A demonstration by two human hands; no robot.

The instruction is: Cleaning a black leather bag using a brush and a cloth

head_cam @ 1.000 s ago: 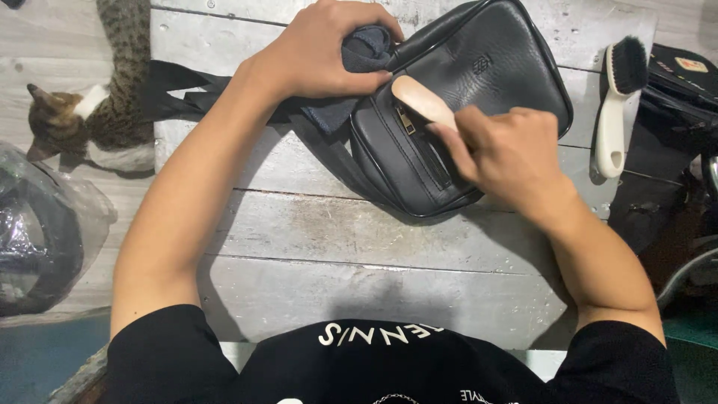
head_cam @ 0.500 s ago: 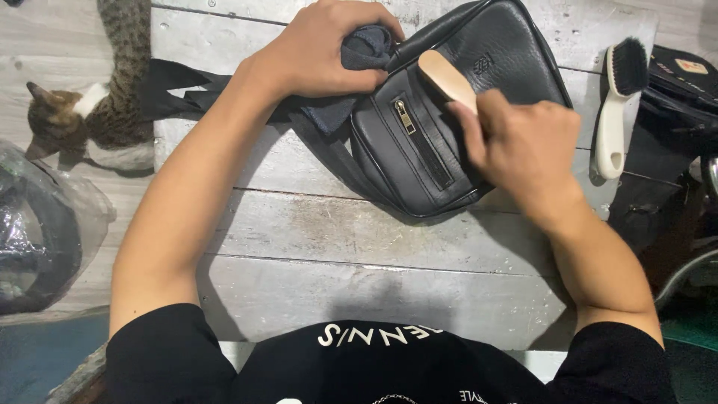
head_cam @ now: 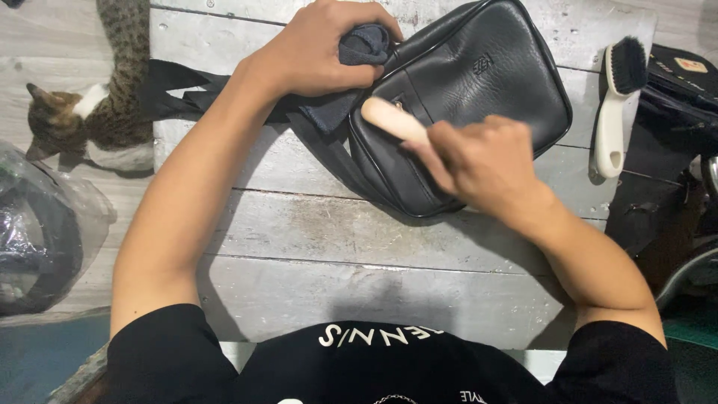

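So the black leather bag (head_cam: 479,97) sits on the whitewashed wooden desk (head_cam: 336,247), up toward the far edge. Left hand (head_cam: 318,49) has its grip clamped on a dark cloth (head_cam: 363,45), pressing it against the bag's upper left corner. Right hand (head_cam: 479,161) is wrapped tight around a pale wooden brush (head_cam: 393,120), laid on the bag's front. Second brush (head_cam: 617,105) lies just right of the bag, and a tabby cat (head_cam: 97,112) lounges off the left edge.

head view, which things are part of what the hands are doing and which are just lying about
In use:
black leather bag
wooden-handled brush in right hand
dark cloth under left hand

Lying about:
white-handled brush
tabby cat
clear plastic bag
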